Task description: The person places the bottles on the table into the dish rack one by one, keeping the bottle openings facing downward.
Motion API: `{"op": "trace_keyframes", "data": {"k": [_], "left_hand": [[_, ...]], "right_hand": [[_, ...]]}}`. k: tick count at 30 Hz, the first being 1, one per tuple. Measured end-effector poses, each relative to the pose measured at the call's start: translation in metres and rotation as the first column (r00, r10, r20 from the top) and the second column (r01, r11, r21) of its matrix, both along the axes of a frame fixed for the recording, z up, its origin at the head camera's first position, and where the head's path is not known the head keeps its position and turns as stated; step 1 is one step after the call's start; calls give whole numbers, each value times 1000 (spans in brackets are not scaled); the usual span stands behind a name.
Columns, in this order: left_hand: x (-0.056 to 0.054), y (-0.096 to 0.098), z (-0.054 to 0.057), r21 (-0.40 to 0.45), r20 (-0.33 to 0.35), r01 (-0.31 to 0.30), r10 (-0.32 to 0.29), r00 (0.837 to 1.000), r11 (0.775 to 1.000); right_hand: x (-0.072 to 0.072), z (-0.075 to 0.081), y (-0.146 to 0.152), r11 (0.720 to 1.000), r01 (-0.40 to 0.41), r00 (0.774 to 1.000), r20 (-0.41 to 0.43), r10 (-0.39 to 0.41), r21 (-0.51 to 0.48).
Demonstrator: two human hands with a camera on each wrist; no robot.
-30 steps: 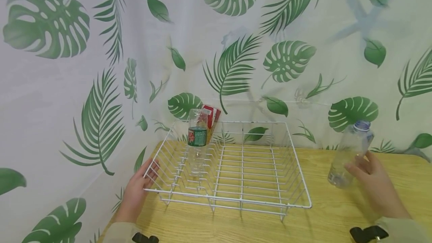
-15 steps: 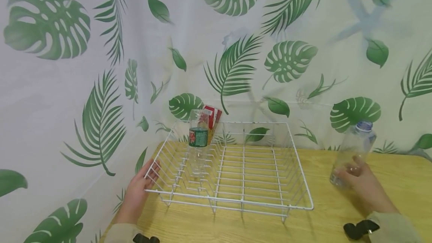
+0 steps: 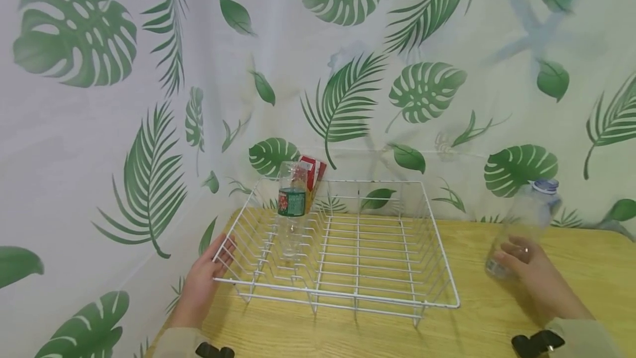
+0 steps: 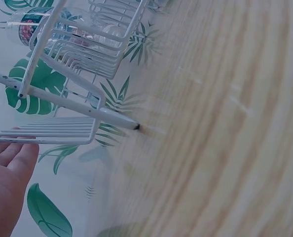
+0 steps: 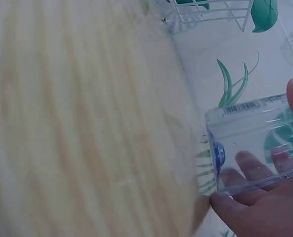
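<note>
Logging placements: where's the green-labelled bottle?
Head view, left of centre: the green-labelled bottle is in the left part of the white rack, red carton just behind.

There is one white rack [image 3: 338, 293] on one table [image 3: 348, 338]. One green-label bottle [image 3: 291, 203] is in the rack and one blue-topped bottle [image 3: 524, 217] is to its right, so that makes two bottles. At the back of the rack is one red box [image 3: 314, 173], I think, but part of it is hidden. One left hand [image 3: 203, 267] is at the rack's left side and one right hand [image 3: 529, 267] is off to its right. There are two sleeves [image 3: 591, 338] and two black bands [image 3: 539, 343].
</note>
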State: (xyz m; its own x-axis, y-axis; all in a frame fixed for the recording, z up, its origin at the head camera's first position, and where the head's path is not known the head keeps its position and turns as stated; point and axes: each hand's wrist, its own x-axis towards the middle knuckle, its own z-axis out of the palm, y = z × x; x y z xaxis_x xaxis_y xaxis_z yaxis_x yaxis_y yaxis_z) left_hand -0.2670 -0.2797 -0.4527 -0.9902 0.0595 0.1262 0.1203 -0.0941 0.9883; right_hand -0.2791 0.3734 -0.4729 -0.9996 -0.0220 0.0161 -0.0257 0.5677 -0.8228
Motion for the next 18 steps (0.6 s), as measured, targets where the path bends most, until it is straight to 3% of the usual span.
{"op": "trace_keyframes", "data": {"k": [5, 9, 12, 18], "left_hand": [[1, -2, 2, -29, 0, 5, -5, 1000, 1000], [3, -5, 5, -167, 10, -3, 4, 1000, 986], [4, -7, 9, -303, 4, -31, 34, 999, 952], [4, -6, 22, -480, -68, -69, 42, 997, 875]], "right_hand": [[9, 7, 0, 999, -18, 1000, 10, 18, -33], [19, 12, 0, 997, -14, 1000, 24, 16, -80], [25, 18, 1, 995, -33, 999, 8, 33, -96], [31, 36, -7, 999, -46, 996, -76, 45, -14]]}}
